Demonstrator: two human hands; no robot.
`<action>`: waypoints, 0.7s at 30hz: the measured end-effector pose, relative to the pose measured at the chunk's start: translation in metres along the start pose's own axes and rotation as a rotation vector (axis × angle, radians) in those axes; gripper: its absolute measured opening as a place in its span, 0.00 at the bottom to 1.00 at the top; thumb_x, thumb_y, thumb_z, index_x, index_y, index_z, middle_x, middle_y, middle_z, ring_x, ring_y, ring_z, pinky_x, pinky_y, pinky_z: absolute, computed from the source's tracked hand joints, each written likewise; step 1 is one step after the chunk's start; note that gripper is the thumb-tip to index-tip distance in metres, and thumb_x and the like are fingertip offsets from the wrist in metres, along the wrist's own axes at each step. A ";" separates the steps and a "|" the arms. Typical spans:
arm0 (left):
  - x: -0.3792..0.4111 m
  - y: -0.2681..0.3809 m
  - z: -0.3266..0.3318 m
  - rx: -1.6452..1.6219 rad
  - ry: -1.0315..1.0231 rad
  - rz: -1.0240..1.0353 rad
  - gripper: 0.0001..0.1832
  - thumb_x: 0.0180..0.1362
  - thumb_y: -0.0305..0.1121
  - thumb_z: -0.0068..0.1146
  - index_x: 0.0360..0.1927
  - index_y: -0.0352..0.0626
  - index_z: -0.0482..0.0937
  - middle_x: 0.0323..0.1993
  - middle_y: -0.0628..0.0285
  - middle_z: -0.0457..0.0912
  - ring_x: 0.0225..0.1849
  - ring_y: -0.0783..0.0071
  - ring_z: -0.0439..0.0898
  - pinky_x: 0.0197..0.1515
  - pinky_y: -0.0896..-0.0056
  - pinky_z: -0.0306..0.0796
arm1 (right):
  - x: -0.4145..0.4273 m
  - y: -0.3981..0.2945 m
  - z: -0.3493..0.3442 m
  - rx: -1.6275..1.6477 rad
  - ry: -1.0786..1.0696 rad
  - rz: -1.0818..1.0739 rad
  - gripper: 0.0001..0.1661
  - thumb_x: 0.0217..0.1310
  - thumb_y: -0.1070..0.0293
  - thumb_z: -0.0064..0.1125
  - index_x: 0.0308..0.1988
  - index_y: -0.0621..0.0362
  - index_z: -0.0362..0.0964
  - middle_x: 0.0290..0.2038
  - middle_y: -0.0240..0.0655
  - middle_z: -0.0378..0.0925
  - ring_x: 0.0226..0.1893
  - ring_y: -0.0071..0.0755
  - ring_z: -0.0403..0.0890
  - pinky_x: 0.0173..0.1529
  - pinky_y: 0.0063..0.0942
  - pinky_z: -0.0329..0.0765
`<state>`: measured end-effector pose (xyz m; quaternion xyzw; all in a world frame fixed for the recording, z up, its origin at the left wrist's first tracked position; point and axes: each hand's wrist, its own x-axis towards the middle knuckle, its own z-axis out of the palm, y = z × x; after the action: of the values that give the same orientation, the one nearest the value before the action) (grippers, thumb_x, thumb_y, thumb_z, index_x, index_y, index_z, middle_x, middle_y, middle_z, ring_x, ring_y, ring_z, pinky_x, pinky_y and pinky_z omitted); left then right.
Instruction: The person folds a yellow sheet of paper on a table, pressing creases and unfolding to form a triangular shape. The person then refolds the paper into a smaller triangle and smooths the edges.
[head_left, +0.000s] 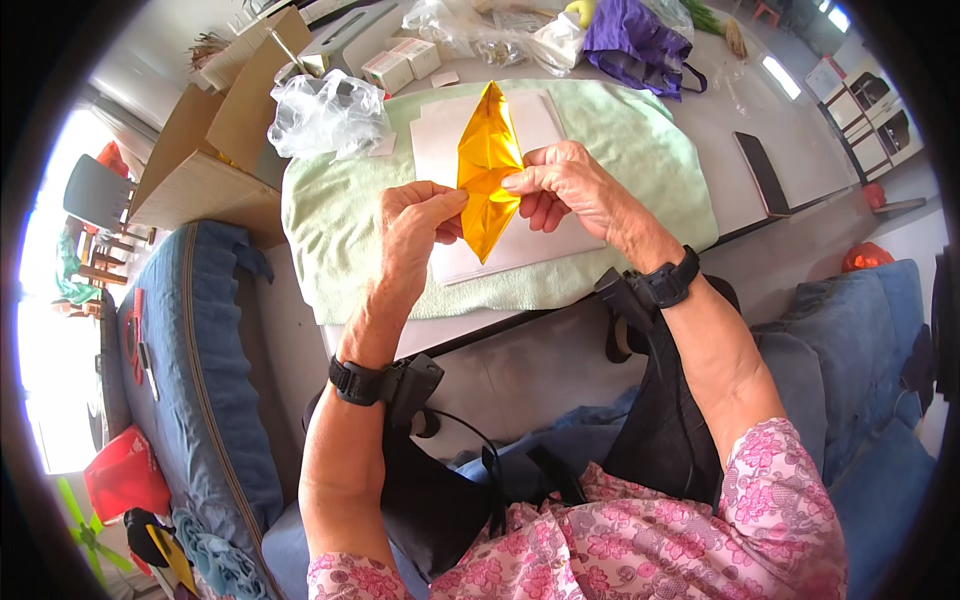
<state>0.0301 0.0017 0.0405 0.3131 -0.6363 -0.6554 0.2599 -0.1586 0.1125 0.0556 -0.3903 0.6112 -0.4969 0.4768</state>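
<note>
A folded piece of shiny gold foil paper (489, 154), long and pointed at both ends, is held up over the table between my two hands. My left hand (411, 229) pinches its left edge between thumb and fingers. On its right edge, near the middle, my right hand (574, 187) grips it with thumb and index finger, the other fingers curled below. Beneath lies a stack of white paper sheets (517, 251) on a pale green towel (645, 150). Creases cross the middle of the foil.
A cardboard box (184, 161) stands left of the table, beside a clear plastic bag (330, 112). Small white boxes (401, 66), more plastic bags and a purple bag (637, 45) line the far side. A dark phone (761, 174) lies at the right edge.
</note>
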 end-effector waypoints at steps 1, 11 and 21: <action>0.000 0.000 -0.001 0.000 -0.004 -0.002 0.11 0.57 0.34 0.61 0.31 0.34 0.84 0.23 0.60 0.84 0.23 0.77 0.80 0.30 0.76 0.70 | -0.001 -0.001 0.001 0.004 0.005 0.002 0.19 0.59 0.56 0.65 0.33 0.64 0.78 0.21 0.32 0.78 0.17 0.21 0.80 0.21 0.17 0.76; 0.005 -0.003 0.000 0.171 0.049 0.095 0.14 0.60 0.36 0.62 0.36 0.31 0.84 0.26 0.64 0.83 0.25 0.82 0.76 0.32 0.79 0.70 | 0.004 0.005 0.010 -0.062 0.021 0.011 0.18 0.60 0.57 0.63 0.34 0.64 0.79 0.21 0.31 0.78 0.18 0.21 0.79 0.21 0.17 0.75; 0.012 0.000 0.001 0.286 0.158 0.265 0.16 0.63 0.37 0.64 0.37 0.29 0.83 0.27 0.64 0.83 0.28 0.84 0.75 0.33 0.80 0.68 | 0.001 0.003 0.023 -0.167 0.012 0.008 0.17 0.56 0.60 0.63 0.32 0.66 0.82 0.22 0.35 0.78 0.18 0.24 0.80 0.24 0.21 0.78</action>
<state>0.0215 -0.0064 0.0391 0.3111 -0.7361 -0.4917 0.3457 -0.1365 0.1071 0.0514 -0.4231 0.6549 -0.4446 0.4410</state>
